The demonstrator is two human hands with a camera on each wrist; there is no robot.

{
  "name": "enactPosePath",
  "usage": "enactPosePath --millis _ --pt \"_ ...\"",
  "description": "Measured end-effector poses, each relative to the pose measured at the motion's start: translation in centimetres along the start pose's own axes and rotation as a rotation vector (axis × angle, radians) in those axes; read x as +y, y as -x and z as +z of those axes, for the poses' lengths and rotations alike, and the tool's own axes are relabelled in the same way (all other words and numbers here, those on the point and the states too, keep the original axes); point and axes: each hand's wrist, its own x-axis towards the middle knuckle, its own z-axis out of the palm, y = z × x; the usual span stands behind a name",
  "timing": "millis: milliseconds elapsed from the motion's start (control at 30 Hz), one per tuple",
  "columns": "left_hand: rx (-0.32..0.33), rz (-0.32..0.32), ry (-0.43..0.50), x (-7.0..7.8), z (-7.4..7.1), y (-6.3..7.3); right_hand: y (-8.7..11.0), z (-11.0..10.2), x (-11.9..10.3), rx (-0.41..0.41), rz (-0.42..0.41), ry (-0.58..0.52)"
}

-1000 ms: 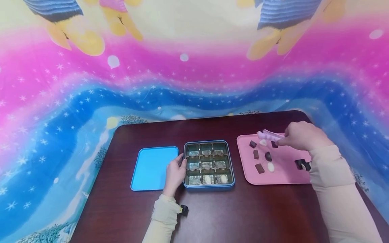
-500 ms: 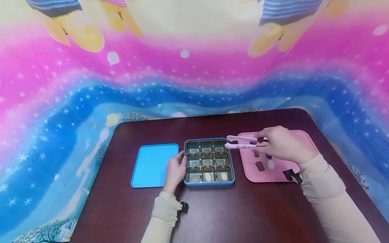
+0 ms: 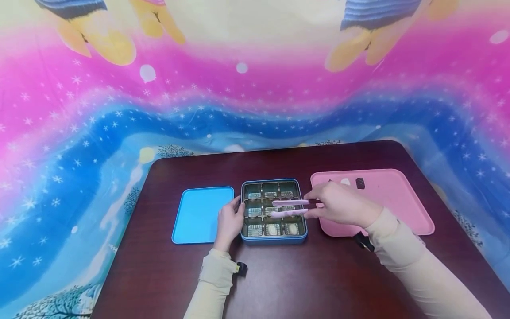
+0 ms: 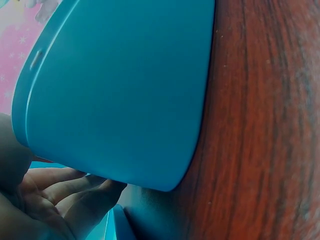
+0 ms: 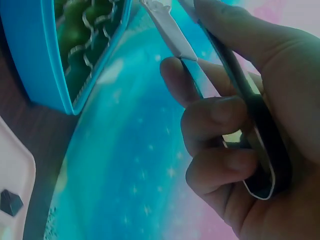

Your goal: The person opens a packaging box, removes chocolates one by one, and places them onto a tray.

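Note:
My right hand [image 3: 344, 204] grips a pair of tongs [image 5: 267, 145] with pinkish tips, fingers curled round the metal handle. The tips stand apart over the middle row of the blue box [image 3: 275, 240], and I see nothing clearly between them. Inside the box is a gold tray of compartments [image 3: 255, 229]. White oval chocolates [image 3: 272, 229] lie in the front-middle and front-right compartments. My left hand [image 3: 229, 225] rests against the box's left side. In the left wrist view, its fingers [image 4: 65, 192] reach along that side, partly hidden.
Right of the box lies a pink tray [image 3: 402, 208]. A dark chocolate [image 3: 360, 183] and a white chocolate [image 3: 345, 181] show on it; my right hand hides others. A flat blue lid [image 3: 201, 215] lies left of the box on the dark wooden table [image 3: 275, 283]. A patterned cloth [image 3: 255, 97] hangs behind.
My right hand has carried the tongs left from the pink tray to above the box, and their tips have spread apart. My left hand has stayed at the box's side.

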Motion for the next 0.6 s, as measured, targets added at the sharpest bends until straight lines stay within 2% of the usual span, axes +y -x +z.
enactPosePath --millis 233,600 --pt "-0.005 -0.002 0.004 0.0 0.0 0.0 -0.8 1.3 -1.0 -0.051 -0.088 0.068" --pt "-0.008 -0.008 0.005 -0.3 0.0 -0.2 -1.7 2.6 -2.5 -0.136 -0.035 0.208"
